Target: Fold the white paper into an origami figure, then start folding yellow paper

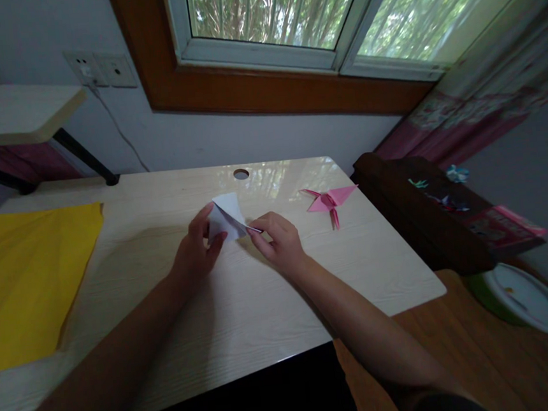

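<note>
A small piece of folded white paper [225,220] is held between my two hands, just above the pale wooden desk [264,315]. My left hand [195,241] pinches its left side, thumb below and fingers above. At the paper's right corner, my right hand [279,238] is closed on a narrow pointed flap. A crease or open edge runs diagonally across the paper. To the right of my right hand lies a pink origami crane [327,202] with its wings spread.
A large yellow sheet [31,278] covers the desk's left side. Behind my hands is a round cable hole [241,174]. A raised shelf [21,112] stands at the back left. Beyond the right edge are a dark cabinet [400,220] and a round white-topped bin [531,298].
</note>
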`<action>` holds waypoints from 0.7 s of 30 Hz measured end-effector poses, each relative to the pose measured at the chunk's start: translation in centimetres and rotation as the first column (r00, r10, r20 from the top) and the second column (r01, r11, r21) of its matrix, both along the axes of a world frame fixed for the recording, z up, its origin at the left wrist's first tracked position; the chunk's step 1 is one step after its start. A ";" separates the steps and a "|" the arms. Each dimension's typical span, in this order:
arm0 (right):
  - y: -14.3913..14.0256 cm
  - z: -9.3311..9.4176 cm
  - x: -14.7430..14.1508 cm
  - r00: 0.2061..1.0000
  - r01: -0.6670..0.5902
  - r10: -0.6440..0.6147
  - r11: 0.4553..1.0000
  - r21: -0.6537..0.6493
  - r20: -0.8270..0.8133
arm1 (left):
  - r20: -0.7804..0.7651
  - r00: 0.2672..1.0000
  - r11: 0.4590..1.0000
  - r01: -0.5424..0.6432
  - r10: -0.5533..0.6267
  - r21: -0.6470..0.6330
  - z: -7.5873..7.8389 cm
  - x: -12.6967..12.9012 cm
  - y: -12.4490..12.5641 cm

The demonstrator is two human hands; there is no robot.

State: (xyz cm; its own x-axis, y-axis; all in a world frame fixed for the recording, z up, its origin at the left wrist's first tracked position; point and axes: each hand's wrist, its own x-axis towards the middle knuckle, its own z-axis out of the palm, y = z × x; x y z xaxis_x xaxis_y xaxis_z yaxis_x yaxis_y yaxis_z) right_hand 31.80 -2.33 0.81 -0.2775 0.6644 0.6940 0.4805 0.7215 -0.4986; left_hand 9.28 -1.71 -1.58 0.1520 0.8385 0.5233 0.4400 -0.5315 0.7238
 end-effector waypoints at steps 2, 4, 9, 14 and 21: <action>0.2 -0.2 0.2 0.999 -0.054 0.054 0.998 0.028 0.005 | 0.161 0.987 0.999 0.006 0.002 -0.054 -0.2 -0.1 0.2; 0.3 -0.3 0.4 0.995 -0.101 0.100 0.994 0.044 0.026 | 0.204 0.979 0.997 -0.007 0.023 -0.078 0.0 -0.4 0.3; 0.3 -0.1 0.2 0.968 -0.243 0.234 0.966 0.093 0.091 | 0.087 0.996 0.980 0.032 -0.016 -0.195 1.0 -1.4 0.2; 0.1 0.3 -0.1 0.945 -0.306 0.300 0.952 0.029 0.128 | 0.057 0.989 0.987 0.138 -0.134 -0.085 1.4 -0.8 0.0; 0.4 0.3 -0.2 0.956 -0.290 0.289 0.957 0.005 0.044 | 0.048 0.995 0.996 0.083 -0.083 -0.014 1.6 -0.6 0.5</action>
